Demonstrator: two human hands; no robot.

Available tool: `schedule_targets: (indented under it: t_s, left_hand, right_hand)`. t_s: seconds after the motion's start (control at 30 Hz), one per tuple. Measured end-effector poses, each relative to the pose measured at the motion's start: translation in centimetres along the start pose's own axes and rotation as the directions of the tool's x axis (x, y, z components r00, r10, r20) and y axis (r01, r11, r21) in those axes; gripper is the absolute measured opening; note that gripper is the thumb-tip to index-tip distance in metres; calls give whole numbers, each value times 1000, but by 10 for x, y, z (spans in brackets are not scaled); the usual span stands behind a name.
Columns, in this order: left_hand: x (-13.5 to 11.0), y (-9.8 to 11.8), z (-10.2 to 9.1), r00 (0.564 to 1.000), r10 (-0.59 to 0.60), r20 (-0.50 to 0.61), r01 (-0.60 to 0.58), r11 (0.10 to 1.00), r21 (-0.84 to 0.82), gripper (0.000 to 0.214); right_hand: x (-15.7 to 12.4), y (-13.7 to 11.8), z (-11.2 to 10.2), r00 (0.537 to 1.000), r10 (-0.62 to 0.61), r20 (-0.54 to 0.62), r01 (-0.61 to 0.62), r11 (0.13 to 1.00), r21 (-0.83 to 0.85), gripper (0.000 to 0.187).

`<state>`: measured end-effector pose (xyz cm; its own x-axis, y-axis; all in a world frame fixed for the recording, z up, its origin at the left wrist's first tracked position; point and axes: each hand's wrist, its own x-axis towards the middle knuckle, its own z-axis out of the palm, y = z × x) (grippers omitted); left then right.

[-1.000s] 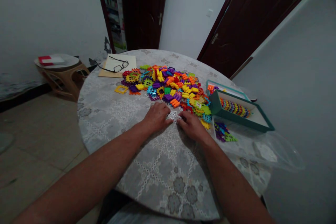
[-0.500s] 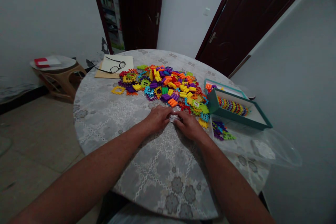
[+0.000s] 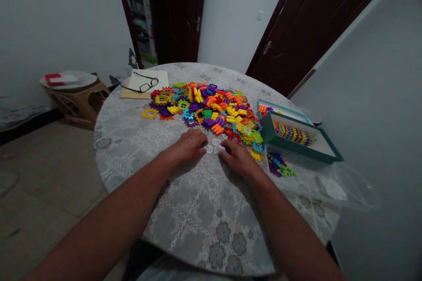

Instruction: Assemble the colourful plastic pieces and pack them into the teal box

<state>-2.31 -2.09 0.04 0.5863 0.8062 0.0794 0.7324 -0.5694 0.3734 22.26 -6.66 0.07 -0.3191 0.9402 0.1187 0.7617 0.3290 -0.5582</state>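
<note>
Small white plastic window-frame pieces lie between my hands on the patterned tablecloth. My left hand [image 3: 190, 145] is closed, thumb and fingertips pinching the edge of one white window piece [image 3: 209, 149]. To its right, my right hand [image 3: 238, 157] is closed on another white window piece [image 3: 219, 149], partly hidden by the fingers. A further white window piece [image 3: 216, 142] lies flat between and just beyond the fingertips. Right past my hands spreads a large pile of colourful plastic building pieces [image 3: 211, 105], with gear-edged plates and chunky connectors.
Glasses [image 3: 144, 88] rest on a cream pad [image 3: 162, 80] at the far left of the round table [image 3: 184, 228]. On the right stand a green box [image 3: 303, 151] holding a multicoloured coil and a clear plastic container [image 3: 306, 184] with purple and green pieces. A stool [image 3: 75, 105] stands left.
My left hand has moved left, away from my right hand, opening a gap. White window pieces now show separately between them; my right hand has hardly moved.
</note>
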Motion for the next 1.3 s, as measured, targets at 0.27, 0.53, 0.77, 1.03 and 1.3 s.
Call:
schedule_targets:
  t_s: [0.27,0.53,0.77,1.03,1.3]
  left_hand:
    - [0,11,3,999,33,-30,-37,991,-129,12]
    - [3,14,5,995,8,-99,-32,968,-248,7]
    - [2,20,9,987,82,-136,-131,904,-407,14]
    - [2,25,20,978,156,-141,-169,982,-81,25]
    - [4,37,19,995,83,-50,-83,997,3,17]
  right_hand:
    - [-2,0,1,995,-93,43,89,992,84,39]
    - [-1,5,0,989,-149,20,144,978,151,36]
    - [1,4,4,978,-202,-57,203,979,6,18]
    - [1,9,-11,992,85,-89,-90,995,-51,9]
    - [-5,2,-21,992,37,124,-40,999,22,9]
